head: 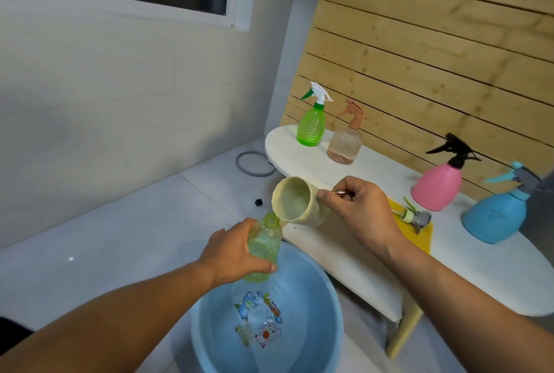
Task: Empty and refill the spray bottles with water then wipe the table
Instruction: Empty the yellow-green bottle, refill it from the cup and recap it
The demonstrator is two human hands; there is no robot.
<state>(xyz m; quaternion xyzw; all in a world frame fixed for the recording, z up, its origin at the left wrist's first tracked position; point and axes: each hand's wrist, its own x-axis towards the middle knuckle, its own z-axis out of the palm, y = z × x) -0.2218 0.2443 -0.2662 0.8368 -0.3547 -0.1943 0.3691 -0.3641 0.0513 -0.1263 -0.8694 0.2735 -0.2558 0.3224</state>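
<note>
Uncapped pale-green bottle [263, 245]: gripped round the body by my left hand [236, 255], held tilted above the blue basin [326, 297]. Cream mug [295, 203]: my right hand [364, 210] curled round its handle, tipped, lip at the bottle's mouth. White table [449, 270]: green bottle [311, 125], peach bottle [344, 142], pink bottle [437, 186], blue bottle [494, 218], all capped and upright; loose sprayer head [415, 216] lying on a yellow cloth [424, 236].

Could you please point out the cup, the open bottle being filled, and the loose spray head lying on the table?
cup [302, 216], head view, on its lower outer wall.
open bottle [265, 242], head view, on its clear green body.
spray head [415, 216], head view, on its grey trigger body.
</note>
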